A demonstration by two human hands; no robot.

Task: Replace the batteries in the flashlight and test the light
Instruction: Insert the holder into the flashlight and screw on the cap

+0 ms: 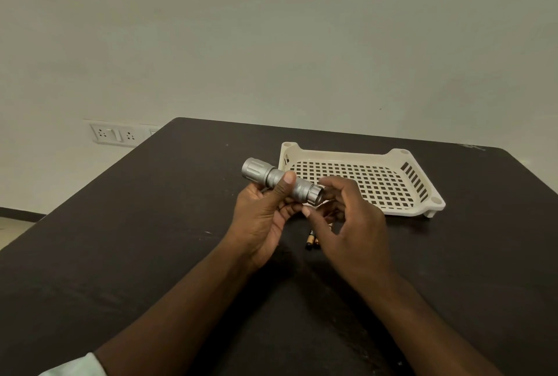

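Note:
A silver flashlight (pixel 271 177) is held above the dark table (pixel 151 224), its wide head pointing far left and its tail cap (pixel 315 194) toward the right. My left hand (pixel 262 218) grips its barrel, thumb on top. My right hand (pixel 347 218) is at the tail cap, its fingers curved around the cap's end; whether they pinch it is hard to tell. Two black-and-copper batteries (pixel 311 242) lie on the table below the hands, partly hidden by my right hand.
A cream perforated plastic tray (pixel 407 164) sits on the table just behind and right of the hands. A wall socket panel (pixel 114 134) is on the wall beyond the table's far left corner. The table's far edge runs close to the wall.

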